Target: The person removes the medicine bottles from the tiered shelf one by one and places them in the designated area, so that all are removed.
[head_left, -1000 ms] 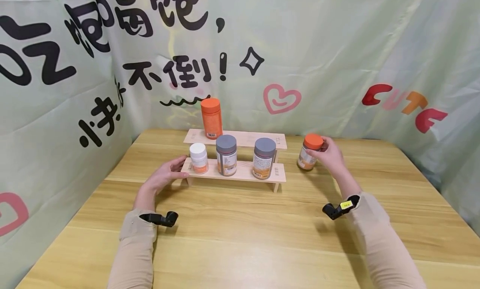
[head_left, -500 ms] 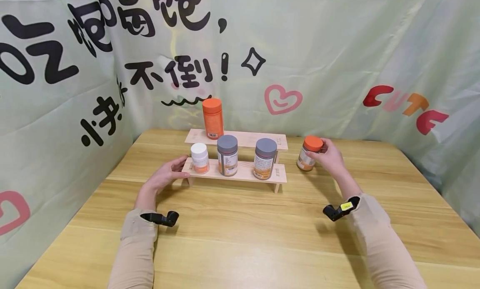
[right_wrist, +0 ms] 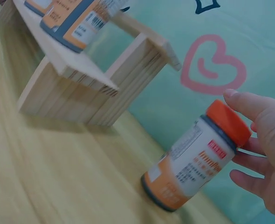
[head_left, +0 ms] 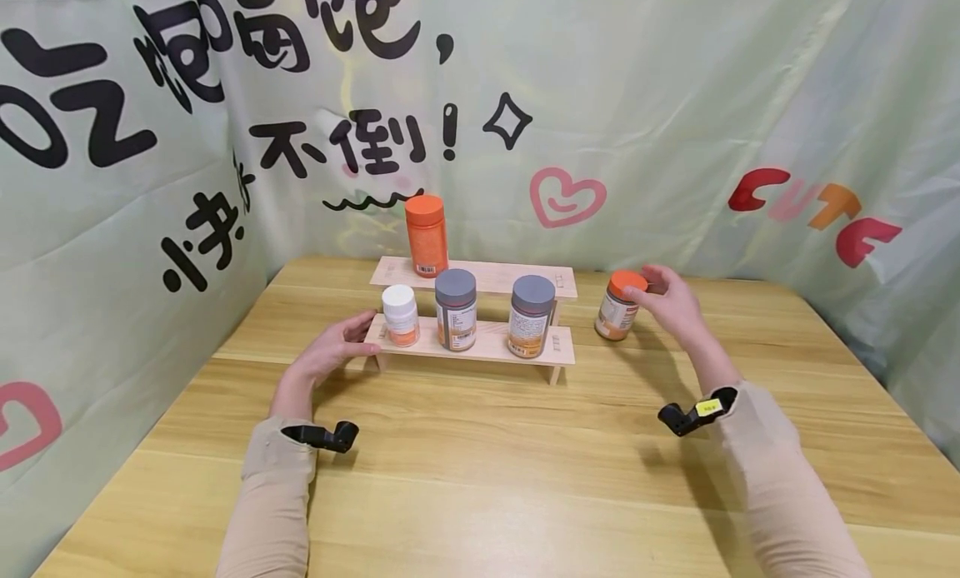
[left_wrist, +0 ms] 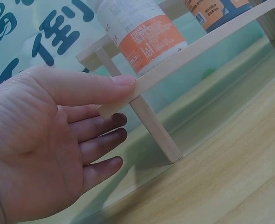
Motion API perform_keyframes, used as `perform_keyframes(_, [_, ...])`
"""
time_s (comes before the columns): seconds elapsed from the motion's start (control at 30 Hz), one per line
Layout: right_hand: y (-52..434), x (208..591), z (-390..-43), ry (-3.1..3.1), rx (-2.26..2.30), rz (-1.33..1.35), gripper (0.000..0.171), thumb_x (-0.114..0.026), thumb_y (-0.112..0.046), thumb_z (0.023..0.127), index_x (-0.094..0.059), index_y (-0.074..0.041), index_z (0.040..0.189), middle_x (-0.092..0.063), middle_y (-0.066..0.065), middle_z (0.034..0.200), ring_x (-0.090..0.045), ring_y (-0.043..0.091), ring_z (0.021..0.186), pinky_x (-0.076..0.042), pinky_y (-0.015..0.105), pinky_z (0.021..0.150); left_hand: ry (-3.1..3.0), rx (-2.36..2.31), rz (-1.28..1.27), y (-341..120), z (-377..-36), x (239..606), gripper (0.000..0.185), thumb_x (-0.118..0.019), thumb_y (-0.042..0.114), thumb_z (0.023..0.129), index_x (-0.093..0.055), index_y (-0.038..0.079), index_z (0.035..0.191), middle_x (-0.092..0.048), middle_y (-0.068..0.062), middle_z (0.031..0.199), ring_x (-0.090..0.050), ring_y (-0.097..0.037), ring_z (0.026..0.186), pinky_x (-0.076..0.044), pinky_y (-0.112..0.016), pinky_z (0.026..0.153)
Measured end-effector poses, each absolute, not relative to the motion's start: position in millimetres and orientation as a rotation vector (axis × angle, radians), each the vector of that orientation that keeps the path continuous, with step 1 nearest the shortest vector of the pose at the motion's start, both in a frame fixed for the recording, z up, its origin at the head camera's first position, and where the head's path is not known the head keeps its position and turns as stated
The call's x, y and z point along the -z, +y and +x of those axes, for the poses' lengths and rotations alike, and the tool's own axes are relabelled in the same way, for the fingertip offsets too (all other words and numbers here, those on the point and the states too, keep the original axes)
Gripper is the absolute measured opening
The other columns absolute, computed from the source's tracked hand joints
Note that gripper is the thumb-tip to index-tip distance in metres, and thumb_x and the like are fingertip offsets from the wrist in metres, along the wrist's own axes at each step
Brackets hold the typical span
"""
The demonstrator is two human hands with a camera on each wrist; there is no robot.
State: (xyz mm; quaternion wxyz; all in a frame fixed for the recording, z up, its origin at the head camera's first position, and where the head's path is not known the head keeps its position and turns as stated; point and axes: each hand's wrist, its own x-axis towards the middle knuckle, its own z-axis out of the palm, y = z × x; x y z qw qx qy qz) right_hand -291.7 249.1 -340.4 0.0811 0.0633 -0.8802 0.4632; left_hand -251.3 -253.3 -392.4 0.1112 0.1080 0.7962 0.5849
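Orange-capped clear plastic bottle with an orange-and-white label (head_left: 618, 305) stands on the light wooden tabletop (head_left: 480, 478), just right of the two-tier pale wooden step shelf (head_left: 480, 345), tilted slightly. Right hand (head_left: 670, 303): thumb and fingertips pinch the bottle at its cap, seen clearly in the right wrist view (right_wrist: 193, 163). Left hand (head_left: 330, 355): fingers straight and relaxed, thumb pressed against the left end of the shelf's lower tier (left_wrist: 175, 60), fingers beneath it.

Lower tier, left to right: small white-capped bottle with orange band (head_left: 400, 314), grey-capped bottle (head_left: 455, 308), second grey-capped bottle (head_left: 531, 315). Upper tier: tall all-orange bottle (head_left: 426, 234) at its left end. Pale green printed fabric backdrop (head_left: 675, 103) surrounds the tabletop on three sides.
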Motion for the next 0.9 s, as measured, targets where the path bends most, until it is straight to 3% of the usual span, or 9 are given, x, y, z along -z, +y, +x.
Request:
perform_keyframes(0.33, [244,308,-295,-2.643,-1.338,0.222,0.071,-0.059,-0.036,0.090,-0.031,0.003,0.142,-0.044,0.026,0.134,-0.041,0.040,0.122,-0.036,0.052,0.098,2.344,-1.706,0.314,-254,-250,392,0.080,-0.065,0.011,0.085,-0.015,-0.004,0.146,-0.013,-0.024,0.151,-0.016,-0.039,0.137,-0.016,-0.049,0.111])
perform_keyframes(0.67, [210,271,-304,-2.684,-1.337,0.270,0.080,-0.059,-0.051,0.085,-0.031,-0.006,0.144,-0.044,0.018,0.137,-0.039,0.033,0.126,-0.037,0.049,0.100,2.340,-1.723,0.326,-256,-253,393,0.080,-0.066,0.011,0.084,-0.016,-0.005,0.145,-0.014,-0.023,0.151,-0.016,-0.039,0.137,-0.016,-0.048,0.111])
perform_keyframes(0.9, [180,252,-311,-2.660,-1.334,0.412,0.069,-0.059,-0.042,0.089,-0.035,-0.006,0.142,-0.049,0.017,0.132,-0.044,0.030,0.122,-0.037,0.047,0.100,2.346,-1.714,0.329,-256,-253,393,0.080,-0.066,0.011,0.085,-0.016,-0.005,0.145,-0.015,-0.023,0.150,-0.017,-0.039,0.136,-0.016,-0.048,0.111])
